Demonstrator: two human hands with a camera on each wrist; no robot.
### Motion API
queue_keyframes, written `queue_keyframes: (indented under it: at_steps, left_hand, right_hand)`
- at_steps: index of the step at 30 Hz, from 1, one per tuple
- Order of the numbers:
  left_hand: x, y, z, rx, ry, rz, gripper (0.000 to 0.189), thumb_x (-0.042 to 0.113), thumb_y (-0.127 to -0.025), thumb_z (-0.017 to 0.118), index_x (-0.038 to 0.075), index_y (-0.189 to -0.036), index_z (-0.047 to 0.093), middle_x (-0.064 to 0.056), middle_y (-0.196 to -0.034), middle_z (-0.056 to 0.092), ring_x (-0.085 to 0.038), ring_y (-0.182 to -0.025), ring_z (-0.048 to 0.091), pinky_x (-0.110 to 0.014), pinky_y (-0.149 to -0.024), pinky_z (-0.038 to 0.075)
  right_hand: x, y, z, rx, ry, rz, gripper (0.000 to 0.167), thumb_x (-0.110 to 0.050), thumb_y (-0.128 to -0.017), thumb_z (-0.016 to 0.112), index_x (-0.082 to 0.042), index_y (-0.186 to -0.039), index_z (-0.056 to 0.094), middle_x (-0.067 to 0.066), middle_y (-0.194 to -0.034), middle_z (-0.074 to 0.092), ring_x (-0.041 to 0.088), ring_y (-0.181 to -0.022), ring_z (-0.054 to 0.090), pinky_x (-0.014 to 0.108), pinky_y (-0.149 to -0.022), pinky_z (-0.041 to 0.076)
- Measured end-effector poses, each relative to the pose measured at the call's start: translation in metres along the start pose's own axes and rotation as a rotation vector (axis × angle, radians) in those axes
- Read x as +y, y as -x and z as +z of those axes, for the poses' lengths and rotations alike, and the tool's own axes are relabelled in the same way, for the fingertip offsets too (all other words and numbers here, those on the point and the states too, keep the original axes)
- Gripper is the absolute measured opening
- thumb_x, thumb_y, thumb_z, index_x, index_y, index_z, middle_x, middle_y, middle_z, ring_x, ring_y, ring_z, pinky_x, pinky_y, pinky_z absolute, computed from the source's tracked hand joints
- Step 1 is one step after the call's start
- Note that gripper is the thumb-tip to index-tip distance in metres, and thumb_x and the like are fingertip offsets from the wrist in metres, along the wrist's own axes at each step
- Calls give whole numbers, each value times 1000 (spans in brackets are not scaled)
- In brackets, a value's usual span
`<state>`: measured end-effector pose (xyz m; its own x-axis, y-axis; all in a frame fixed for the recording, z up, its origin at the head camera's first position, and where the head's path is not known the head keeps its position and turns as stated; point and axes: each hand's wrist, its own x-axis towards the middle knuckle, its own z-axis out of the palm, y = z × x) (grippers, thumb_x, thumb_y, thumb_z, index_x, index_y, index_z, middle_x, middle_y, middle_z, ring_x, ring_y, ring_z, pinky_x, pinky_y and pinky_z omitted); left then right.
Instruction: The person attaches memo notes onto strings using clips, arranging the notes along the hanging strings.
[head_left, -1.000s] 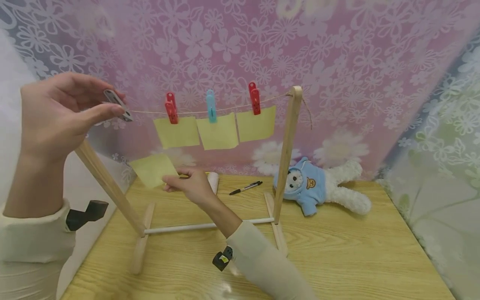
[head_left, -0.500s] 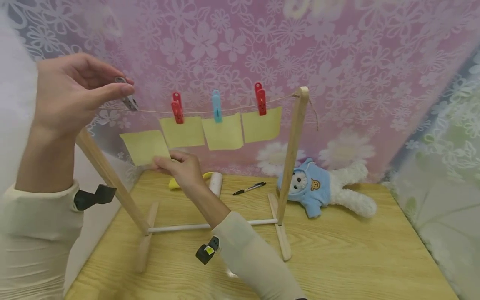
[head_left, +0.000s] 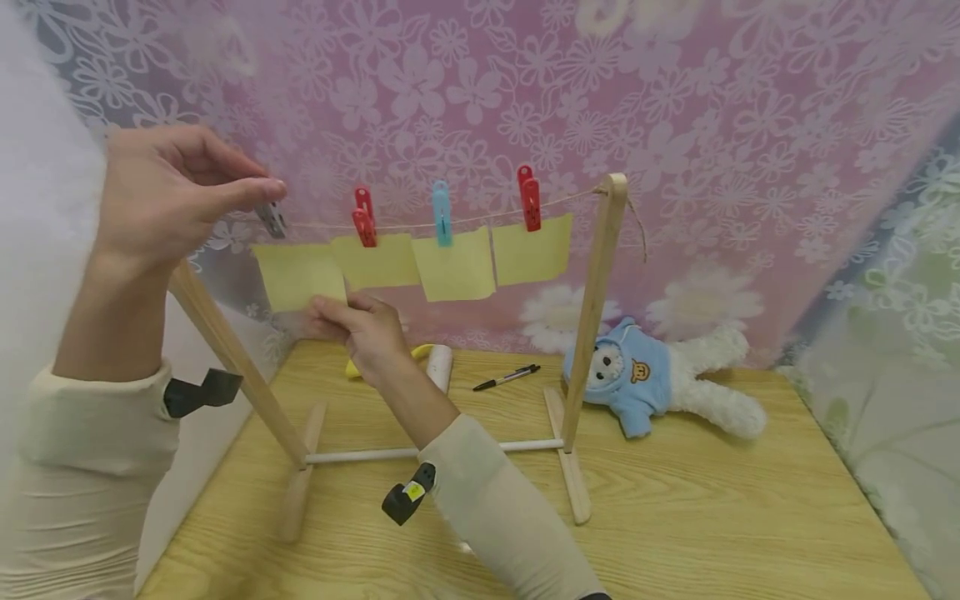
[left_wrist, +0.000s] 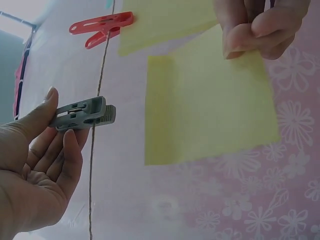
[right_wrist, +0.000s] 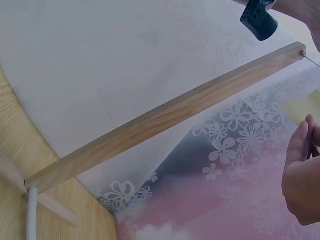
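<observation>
My left hand pinches a grey clothespin between thumb and fingers, up at the twine; in the left wrist view the twine passes at the pin's jaws. With thumb and fingertips my right hand holds a yellow paper note by its lower right corner, its top edge just below the twine. The note's right side overlaps a hanging note in the head view. That one hangs from a red clothespin, a middle note from a blue clothespin, and a third from another red clothespin.
The twine runs between two wooden posts joined low by a white rod. Behind the rod on the table lie a white roll, something yellow and a pen. A plush toy in a blue hoodie lies right.
My right hand has raised the note from below the row up to just under the twine. My left hand, holding the grey clothespin, has shifted right along the twine.
</observation>
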<state>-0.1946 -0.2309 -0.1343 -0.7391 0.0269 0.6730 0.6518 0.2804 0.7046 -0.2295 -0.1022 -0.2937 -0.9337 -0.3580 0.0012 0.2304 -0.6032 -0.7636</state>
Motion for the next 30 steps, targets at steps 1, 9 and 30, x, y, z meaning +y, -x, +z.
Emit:
queue_keyframes:
  at_steps: [1,9,30]
  left_hand:
    - [0,0,0,1,-42,-8,10,-9,-70,78,-4,-73,69,4,-67,71,-7,-59,67,-14,-57,52]
    - [-4,5,1,1,-132,-61,9,-4,-72,78,0,-75,71,8,-68,71,-5,-58,67,-15,-57,53]
    - [-6,12,5,9,-342,-137,26,10,-69,85,0,-89,72,24,-70,67,5,-64,66,-9,-62,50]
  right_hand:
    - [0,-1,0,-3,-18,11,20,4,-89,60,-8,-73,62,3,-74,69,8,-68,68,25,-77,57]
    - [-2,-2,0,-13,-66,43,15,5,-89,59,-3,-77,65,2,-69,69,9,-67,68,19,-67,57]
    - [-8,5,12,-76,-122,29,13,6,-90,56,6,-88,69,1,-66,69,7,-64,68,18,-66,57]
